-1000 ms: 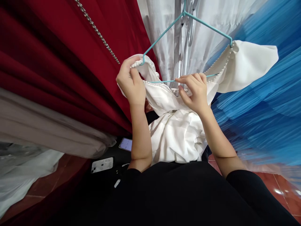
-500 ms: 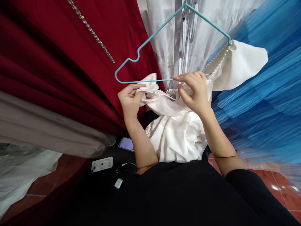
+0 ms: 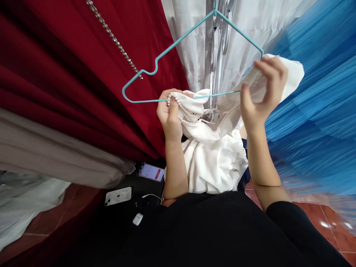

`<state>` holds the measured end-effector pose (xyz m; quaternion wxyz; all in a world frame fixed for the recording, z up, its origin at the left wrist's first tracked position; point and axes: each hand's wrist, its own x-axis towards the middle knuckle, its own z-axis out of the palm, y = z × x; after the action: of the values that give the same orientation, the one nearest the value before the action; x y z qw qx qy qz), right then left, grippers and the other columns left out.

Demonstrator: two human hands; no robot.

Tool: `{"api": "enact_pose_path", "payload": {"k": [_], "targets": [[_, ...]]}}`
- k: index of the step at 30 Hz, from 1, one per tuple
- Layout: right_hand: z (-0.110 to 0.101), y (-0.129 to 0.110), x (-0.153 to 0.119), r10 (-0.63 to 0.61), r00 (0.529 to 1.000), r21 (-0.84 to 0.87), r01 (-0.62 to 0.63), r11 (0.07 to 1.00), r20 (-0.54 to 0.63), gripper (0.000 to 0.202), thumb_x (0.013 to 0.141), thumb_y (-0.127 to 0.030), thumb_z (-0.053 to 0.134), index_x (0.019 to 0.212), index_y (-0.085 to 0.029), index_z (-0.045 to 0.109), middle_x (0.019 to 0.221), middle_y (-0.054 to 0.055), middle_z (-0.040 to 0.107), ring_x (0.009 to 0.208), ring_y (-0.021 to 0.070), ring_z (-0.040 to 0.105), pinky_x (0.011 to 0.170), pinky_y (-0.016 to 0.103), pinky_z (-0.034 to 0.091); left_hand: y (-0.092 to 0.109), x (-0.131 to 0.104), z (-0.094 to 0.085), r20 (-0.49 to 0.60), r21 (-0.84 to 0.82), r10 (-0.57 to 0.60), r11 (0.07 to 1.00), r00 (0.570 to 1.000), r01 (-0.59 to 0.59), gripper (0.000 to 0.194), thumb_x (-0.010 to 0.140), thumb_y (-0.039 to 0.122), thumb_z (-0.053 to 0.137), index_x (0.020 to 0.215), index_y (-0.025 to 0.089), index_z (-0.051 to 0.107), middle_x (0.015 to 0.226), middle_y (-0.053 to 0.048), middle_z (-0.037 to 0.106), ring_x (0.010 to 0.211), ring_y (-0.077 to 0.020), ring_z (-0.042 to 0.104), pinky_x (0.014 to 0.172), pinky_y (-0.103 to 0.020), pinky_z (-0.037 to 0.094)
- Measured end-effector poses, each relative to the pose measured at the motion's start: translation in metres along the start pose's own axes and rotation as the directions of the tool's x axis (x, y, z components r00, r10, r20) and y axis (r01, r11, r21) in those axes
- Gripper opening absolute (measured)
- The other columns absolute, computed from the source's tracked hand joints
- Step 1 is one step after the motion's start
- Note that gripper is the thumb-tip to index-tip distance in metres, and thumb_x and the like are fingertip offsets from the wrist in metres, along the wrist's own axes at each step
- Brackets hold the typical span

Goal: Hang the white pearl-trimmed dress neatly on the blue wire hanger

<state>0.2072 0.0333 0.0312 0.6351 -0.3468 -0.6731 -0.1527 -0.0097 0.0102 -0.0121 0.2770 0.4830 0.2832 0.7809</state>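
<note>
A white garment with pearl-beaded edges point(image 3: 211, 159) lies bunched over my lap, its upper part raised toward a light blue hanger point(image 3: 183, 37). My left hand point(image 3: 172, 111) is closed on the beaded edge of the garment, beside the hanger's bottom bar. At the right end of the hanger, my right hand point(image 3: 263, 91) has its thumb and fingers apart, close to the white cloth that hangs on that corner. The hanger's left shoulder carries no cloth. Part of the bottom bar is hidden behind my left hand and the fabric.
Red cloth point(image 3: 133, 33) hangs at the left with a beaded strand point(image 3: 114, 37). Blue tulle point(image 3: 314, 96) fills the right side. Two phones point(image 3: 118, 195) point(image 3: 152, 172), a white cable and a small white case point(image 3: 137, 219) lie on a black surface at the lower left.
My left hand has moved right and up with the beaded edge. My right hand has left the bottom bar and risen to the hanger's right end. The hanger has shifted left.
</note>
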Motion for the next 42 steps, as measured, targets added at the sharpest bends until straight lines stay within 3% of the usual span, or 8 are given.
{"api": "enact_pose_path", "payload": {"k": [8,14,19,23,27,30,38,42], "targets": [[-0.02,0.045,0.037,0.178,0.983,-0.034,-0.176,0.984,0.042,0.016,0.101,-0.024,0.058,0.1,-0.026,0.073,0.096,0.008,0.076,0.088,0.0224,0.069,0.084,0.04,0.054,0.003,0.006,-0.007,-0.037,0.017,0.029,0.999,0.999,-0.029,0.033,0.098,0.056,0.062,0.101,0.023,0.059,0.089,-0.005,0.068,0.1,-0.0251,0.075,0.1,-0.043,0.058],[-0.049,0.074,0.048,0.288,0.957,-0.053,-0.287,0.957,0.026,0.018,0.096,-0.044,0.067,0.091,-0.032,0.078,0.088,0.003,0.077,0.078,0.023,0.071,0.068,0.042,0.054,0.003,0.008,-0.011,-0.028,0.023,0.04,0.999,0.999,-0.039,0.032,0.098,0.056,0.062,0.101,0.024,0.059,0.089,-0.005,0.068,0.1,-0.0251,0.075,0.102,-0.044,0.057],[-0.078,0.079,0.033,0.474,0.754,-0.231,-0.415,0.88,0.454,0.014,0.086,-0.036,0.078,0.081,-0.023,0.076,0.072,0.005,0.074,0.058,0.0151,0.059,0.053,0.037,0.042,-0.001,0.006,-0.007,-0.018,0.023,0.016,1.0,1.0,-0.016,0.036,0.098,0.06,0.061,0.102,0.024,0.057,0.091,-0.004,0.067,0.104,-0.0256,0.075,0.104,-0.044,0.056],[-0.086,0.046,0.027,0.279,0.577,-0.149,-0.263,0.953,0.768,0.008,0.083,-0.034,0.08,0.084,-0.026,0.078,0.066,-0.001,0.072,0.059,0.0137,0.061,0.054,0.034,0.046,-0.005,0.006,-0.004,-0.024,0.006,-0.006,1.0,1.0,0.007,0.038,0.096,0.061,0.062,0.103,0.025,0.057,0.093,-0.005,0.066,0.106,-0.0263,0.075,0.104,-0.044,0.055],[-0.065,0.005,0.024,0.025,0.721,0.122,-0.151,0.981,0.693,0.016,0.092,-0.043,0.07,0.099,-0.032,0.079,0.111,0.0,0.079,0.089,0.0186,0.072,0.068,0.036,0.058,-0.003,0.005,-0.001,-0.021,0.023,-0.015,1.0,1.0,0.015,0.041,0.096,0.065,0.061,0.102,0.024,0.055,0.093,-0.005,0.067,0.102,-0.0257,0.075,0.101,-0.043,0.057],[-0.038,-0.008,0.014,0.027,0.829,0.142,-0.128,0.981,0.559,0.022,0.097,-0.043,0.064,0.109,-0.031,0.078,0.129,0.004,0.074,0.099,0.02,0.071,0.072,0.037,0.059,0.001,0.004,-0.001,-0.007,0.016,-0.017,1.0,1.0,0.017,0.041,0.097,0.064,0.059,0.102,0.024,0.056,0.093,-0.005,0.069,0.102,-0.0257,0.075,0.101,-0.044,0.057],[0.0,0.001,-0.022,0.181,0.923,0.112,-0.231,0.966,0.34,0.034,0.104,-0.051,0.049,0.114,-0.028,0.073,0.098,0.005,0.067,0.088,0.0212,0.066,0.078,0.043,0.06,-0.01,-0.007,-0.012,0.073,0.098,-0.05,0.994,0.996,0.043,0.039,0.098,0.062,0.059,0.106,0.024,0.062,0.103,-0.008,0.074,0.116,-0.0257,0.073,0.104,-0.041,0.056],[0.0,0.001,-0.019,0.19,0.916,0.088,-0.234,0.968,0.353,0.033,0.103,-0.051,0.05,0.113,-0.029,0.072,0.098,0.006,0.065,0.085,0.0213,0.063,0.078,0.043,0.059,-0.023,-0.006,-0.037,-0.128,0.235,0.081,0.971,0.988,-0.049,0.035,0.093,0.053,0.07,0.101,0.019,0.069,0.095,-0.004,0.071,0.097,-0.0197,0.071,0.092,-0.031,0.056]]}}
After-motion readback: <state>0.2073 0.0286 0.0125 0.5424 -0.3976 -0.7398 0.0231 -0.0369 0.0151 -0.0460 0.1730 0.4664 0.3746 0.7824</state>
